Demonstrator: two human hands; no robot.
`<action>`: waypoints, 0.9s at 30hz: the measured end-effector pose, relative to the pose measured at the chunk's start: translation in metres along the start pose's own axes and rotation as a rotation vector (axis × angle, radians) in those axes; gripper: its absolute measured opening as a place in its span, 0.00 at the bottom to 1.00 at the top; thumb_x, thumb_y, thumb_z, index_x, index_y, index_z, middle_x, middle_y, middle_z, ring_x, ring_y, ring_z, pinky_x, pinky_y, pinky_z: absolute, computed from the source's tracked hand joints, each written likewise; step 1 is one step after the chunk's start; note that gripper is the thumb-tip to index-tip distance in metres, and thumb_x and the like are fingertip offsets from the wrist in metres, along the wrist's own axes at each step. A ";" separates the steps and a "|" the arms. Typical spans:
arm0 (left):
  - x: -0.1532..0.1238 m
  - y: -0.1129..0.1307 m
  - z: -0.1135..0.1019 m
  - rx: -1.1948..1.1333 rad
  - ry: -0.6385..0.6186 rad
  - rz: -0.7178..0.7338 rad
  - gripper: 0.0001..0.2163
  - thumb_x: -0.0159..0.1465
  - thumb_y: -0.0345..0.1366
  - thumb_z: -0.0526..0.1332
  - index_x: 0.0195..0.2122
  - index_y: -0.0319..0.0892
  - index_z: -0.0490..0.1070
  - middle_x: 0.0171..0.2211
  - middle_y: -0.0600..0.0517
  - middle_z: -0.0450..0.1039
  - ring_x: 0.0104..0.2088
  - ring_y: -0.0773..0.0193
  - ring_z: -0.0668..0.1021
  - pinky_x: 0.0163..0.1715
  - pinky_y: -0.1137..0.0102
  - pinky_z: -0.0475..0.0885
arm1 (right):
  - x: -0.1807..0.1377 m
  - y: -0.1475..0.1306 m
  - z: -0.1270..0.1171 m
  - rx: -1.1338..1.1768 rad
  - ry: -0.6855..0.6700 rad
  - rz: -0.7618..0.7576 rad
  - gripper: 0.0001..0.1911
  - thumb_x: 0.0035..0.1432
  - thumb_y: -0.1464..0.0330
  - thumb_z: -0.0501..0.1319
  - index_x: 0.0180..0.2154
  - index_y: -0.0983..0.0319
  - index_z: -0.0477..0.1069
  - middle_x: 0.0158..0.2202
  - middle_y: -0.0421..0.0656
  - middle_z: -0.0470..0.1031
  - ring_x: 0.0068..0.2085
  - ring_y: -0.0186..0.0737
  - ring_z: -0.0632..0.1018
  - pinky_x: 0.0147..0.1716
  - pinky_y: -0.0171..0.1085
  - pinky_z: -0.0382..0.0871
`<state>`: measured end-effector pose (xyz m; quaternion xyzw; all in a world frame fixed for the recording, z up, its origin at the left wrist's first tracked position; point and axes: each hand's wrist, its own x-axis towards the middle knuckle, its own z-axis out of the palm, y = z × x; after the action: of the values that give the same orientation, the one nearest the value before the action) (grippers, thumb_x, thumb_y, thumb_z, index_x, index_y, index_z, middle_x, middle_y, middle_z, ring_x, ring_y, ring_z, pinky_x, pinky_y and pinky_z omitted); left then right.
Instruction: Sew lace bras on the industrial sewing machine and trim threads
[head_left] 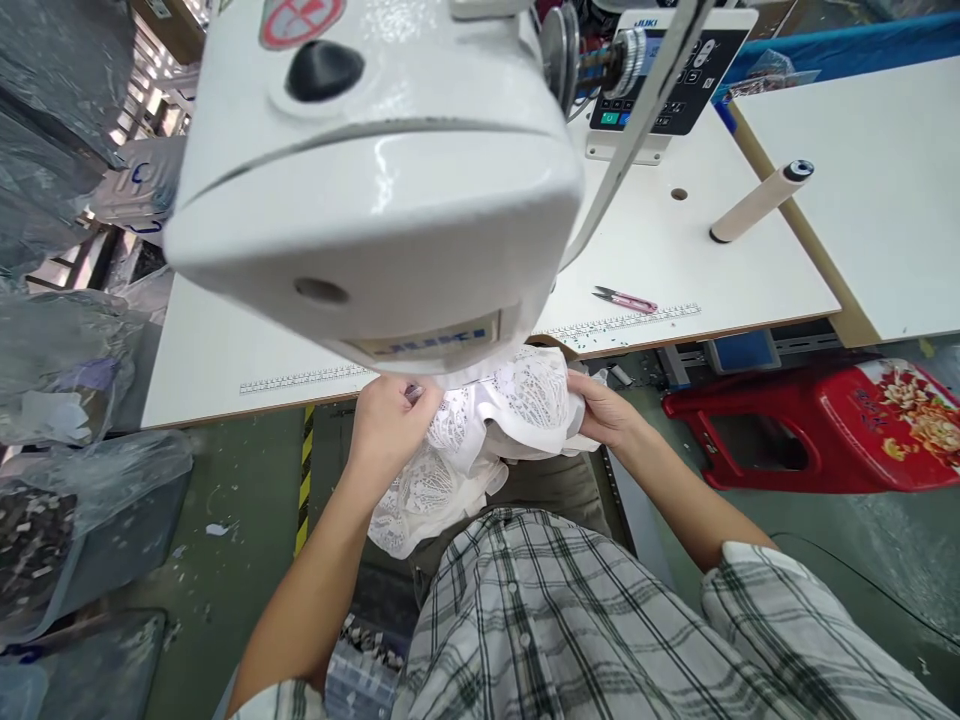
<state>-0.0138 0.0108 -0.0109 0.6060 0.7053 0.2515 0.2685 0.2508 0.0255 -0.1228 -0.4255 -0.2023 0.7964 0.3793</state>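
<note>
A piece of white lace fabric [487, 430] hangs from the front edge of the sewing table down over my lap. My left hand [390, 425] is closed on the fabric's left side, just under the white sewing machine head [375, 170]. My right hand [604, 410] grips the fabric's right edge with curled fingers. The needle area is hidden behind the machine head.
The white table [660, 250] carries a pink thread snipper [626, 299], a cream thread cone [757, 203], a ruler strip along its front edge and a control panel [675, 70]. A red plastic stool [817, 425] stands on the floor at right. Plastic-covered bins [67, 520] sit at left.
</note>
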 end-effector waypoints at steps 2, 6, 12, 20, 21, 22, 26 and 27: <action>-0.007 -0.005 -0.002 0.065 0.055 0.061 0.10 0.59 0.37 0.61 0.23 0.44 0.64 0.23 0.54 0.68 0.28 0.63 0.70 0.28 0.69 0.62 | -0.005 -0.011 0.000 -0.062 0.079 -0.100 0.19 0.39 0.60 0.77 0.34 0.59 0.78 0.31 0.41 0.83 0.32 0.42 0.81 0.37 0.40 0.77; -0.036 -0.002 0.001 0.100 0.348 0.394 0.03 0.65 0.35 0.60 0.37 0.43 0.71 0.35 0.50 0.76 0.38 0.59 0.78 0.38 0.67 0.72 | -0.026 -0.034 0.011 -0.217 0.074 -0.341 0.16 0.42 0.57 0.77 0.30 0.58 0.79 0.27 0.38 0.79 0.27 0.35 0.77 0.29 0.35 0.72; -0.072 0.029 0.024 0.093 0.118 0.882 0.19 0.69 0.48 0.60 0.56 0.43 0.66 0.47 0.43 0.79 0.50 0.53 0.80 0.48 0.60 0.76 | -0.063 -0.046 0.069 -0.764 -0.636 -0.404 0.08 0.61 0.65 0.66 0.34 0.62 0.82 0.33 0.43 0.82 0.32 0.35 0.79 0.33 0.33 0.72; -0.048 0.007 0.009 -0.162 -0.089 0.161 0.09 0.66 0.40 0.62 0.30 0.44 0.75 0.24 0.57 0.76 0.25 0.67 0.76 0.26 0.73 0.67 | -0.047 -0.046 0.090 -1.082 -0.357 -0.495 0.10 0.63 0.64 0.63 0.32 0.61 0.80 0.30 0.41 0.81 0.30 0.34 0.77 0.30 0.33 0.64; -0.043 0.004 0.010 -0.191 -0.038 0.098 0.07 0.64 0.39 0.63 0.30 0.44 0.75 0.25 0.57 0.76 0.26 0.66 0.76 0.27 0.73 0.68 | -0.042 -0.046 0.090 -1.137 -0.275 -0.521 0.13 0.62 0.63 0.64 0.27 0.61 0.77 0.26 0.40 0.77 0.27 0.33 0.73 0.28 0.33 0.60; -0.038 0.002 0.011 -0.206 0.016 0.047 0.06 0.62 0.40 0.63 0.30 0.44 0.75 0.25 0.56 0.76 0.27 0.65 0.76 0.28 0.72 0.68 | -0.037 -0.045 0.090 -1.182 -0.209 -0.541 0.17 0.61 0.62 0.64 0.22 0.62 0.72 0.21 0.38 0.72 0.25 0.32 0.69 0.26 0.34 0.57; -0.019 -0.003 0.022 -0.195 0.110 -0.074 0.10 0.58 0.41 0.64 0.25 0.43 0.69 0.24 0.56 0.72 0.27 0.64 0.73 0.29 0.71 0.66 | -0.020 -0.044 0.090 -1.151 -0.174 -0.484 0.27 0.60 0.56 0.64 0.17 0.61 0.57 0.17 0.34 0.55 0.22 0.29 0.58 0.24 0.35 0.49; -0.016 -0.003 0.023 -0.199 0.116 -0.084 0.10 0.58 0.40 0.63 0.23 0.43 0.66 0.23 0.56 0.70 0.27 0.65 0.72 0.30 0.71 0.66 | -0.016 -0.045 0.090 -1.122 -0.186 -0.457 0.28 0.60 0.53 0.63 0.17 0.61 0.57 0.17 0.34 0.55 0.23 0.29 0.58 0.24 0.35 0.49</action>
<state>0.0015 -0.0046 -0.0290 0.5309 0.7159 0.3434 0.2962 0.2014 0.0413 -0.0351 -0.4349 -0.7093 0.5005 0.2395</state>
